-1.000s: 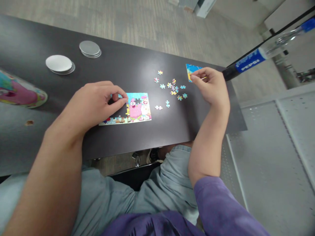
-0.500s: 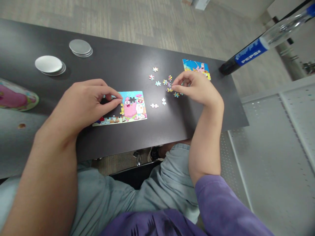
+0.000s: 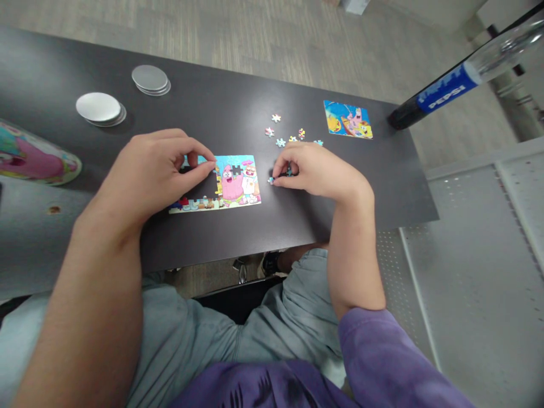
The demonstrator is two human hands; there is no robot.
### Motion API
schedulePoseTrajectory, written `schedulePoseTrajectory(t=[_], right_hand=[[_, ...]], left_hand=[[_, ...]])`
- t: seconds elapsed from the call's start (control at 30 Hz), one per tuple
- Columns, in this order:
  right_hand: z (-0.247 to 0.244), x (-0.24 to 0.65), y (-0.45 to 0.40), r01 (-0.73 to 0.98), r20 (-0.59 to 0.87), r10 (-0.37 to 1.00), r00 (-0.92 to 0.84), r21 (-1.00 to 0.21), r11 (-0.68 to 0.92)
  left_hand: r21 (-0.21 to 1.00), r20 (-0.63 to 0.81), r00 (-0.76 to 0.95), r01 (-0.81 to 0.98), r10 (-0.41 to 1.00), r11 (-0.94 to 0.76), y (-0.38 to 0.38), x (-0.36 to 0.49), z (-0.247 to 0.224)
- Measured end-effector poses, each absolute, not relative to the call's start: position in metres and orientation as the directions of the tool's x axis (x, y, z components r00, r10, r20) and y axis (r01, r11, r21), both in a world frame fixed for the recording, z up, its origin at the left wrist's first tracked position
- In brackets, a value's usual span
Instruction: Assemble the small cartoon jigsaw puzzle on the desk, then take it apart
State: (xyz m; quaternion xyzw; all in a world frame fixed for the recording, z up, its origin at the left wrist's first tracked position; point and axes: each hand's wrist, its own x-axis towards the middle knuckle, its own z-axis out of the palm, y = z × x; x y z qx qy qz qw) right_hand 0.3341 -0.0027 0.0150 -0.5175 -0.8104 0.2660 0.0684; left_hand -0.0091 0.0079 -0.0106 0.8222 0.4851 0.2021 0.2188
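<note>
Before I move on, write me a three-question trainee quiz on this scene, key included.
1. True or false: the left hand covers part of the unfinished puzzle.
2. Which of these is nearest the right hand: (a) a round disc, (b) a loose puzzle piece, (c) a shoe?
3. Fill in the blank: the lettering on the bottle, to the right of the picture card, reads ____.

Key: 1. True. 2. (b). 3. PEPSI.
</note>
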Motion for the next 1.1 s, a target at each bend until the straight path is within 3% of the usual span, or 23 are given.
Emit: schedulePoseTrajectory(t=[0.27, 0.5, 0.73, 0.93, 1.1], right_hand=[[0.019, 0.346, 0.001, 0.778, -0.105, 0.920, -0.377, -0.575, 0.253], [0.028, 0.381, 0.006, 0.785, 0.160, 0.987, -0.009, -0.610, 0.106], [-0.003, 0.381, 0.030, 0.777, 0.155, 0.988, -0.017, -0.620, 0.111], [-0.023, 0.409, 0.050, 0.792, 0.334, 0.930, 0.153, -0.604, 0.087], [-0.026, 0.424, 0.046, 0.794, 0.290, 0.944, 0.160, -0.606, 0.052]], left_hand=[[0.575, 0.104, 0.441, 0.705, 0.892, -0.415, 0.010, -0.013, -0.010], [0.577, 0.078, 0.450, 0.707, 0.890, -0.408, 0.011, -0.013, -0.007], [0.560, 0.079, 0.469, 0.709, 0.880, -0.428, 0.013, -0.011, -0.009], [0.545, 0.073, 0.425, 0.741, 0.902, -0.393, 0.011, -0.008, -0.007], [0.547, 0.072, 0.421, 0.742, 0.904, -0.389, 0.010, -0.007, -0.005]])
